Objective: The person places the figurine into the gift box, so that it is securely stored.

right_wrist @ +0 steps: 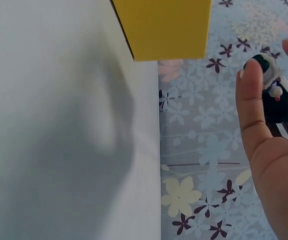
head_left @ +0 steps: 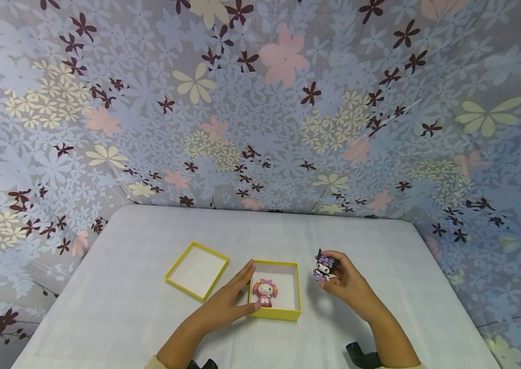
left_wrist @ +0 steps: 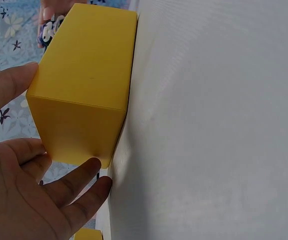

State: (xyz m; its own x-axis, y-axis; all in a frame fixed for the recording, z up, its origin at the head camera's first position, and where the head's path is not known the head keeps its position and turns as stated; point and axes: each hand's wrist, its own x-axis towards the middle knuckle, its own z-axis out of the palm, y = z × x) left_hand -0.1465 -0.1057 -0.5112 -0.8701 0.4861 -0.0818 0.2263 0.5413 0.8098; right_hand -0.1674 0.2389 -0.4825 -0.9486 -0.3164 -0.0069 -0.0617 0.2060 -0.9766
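My right hand [head_left: 350, 287] pinches a small figurine [head_left: 324, 267] with black pointed ears and a purple bow, between thumb and fingers, above the table right of a yellow box. In the right wrist view, the thumb crosses the figurine [right_wrist: 279, 105], whose dark back shows. The open yellow box [head_left: 298, 302] has a white inside. A pink figurine [head_left: 266, 292] with a bow is upright in its left part. Against the box's left side rests my left hand [head_left: 221, 306], fingers mostly straight, thumb at the near left rim. The left wrist view shows fingertips touching the yellow wall [left_wrist: 83, 125].
A yellow-rimmed lid [head_left: 195, 271] lies with its white inside up, left of the box. White cloth covers the table [head_left: 117, 287]. Behind it hangs a flowered backdrop [head_left: 260, 123]. Black wrist straps [head_left: 362, 356] show at the bottom edge.
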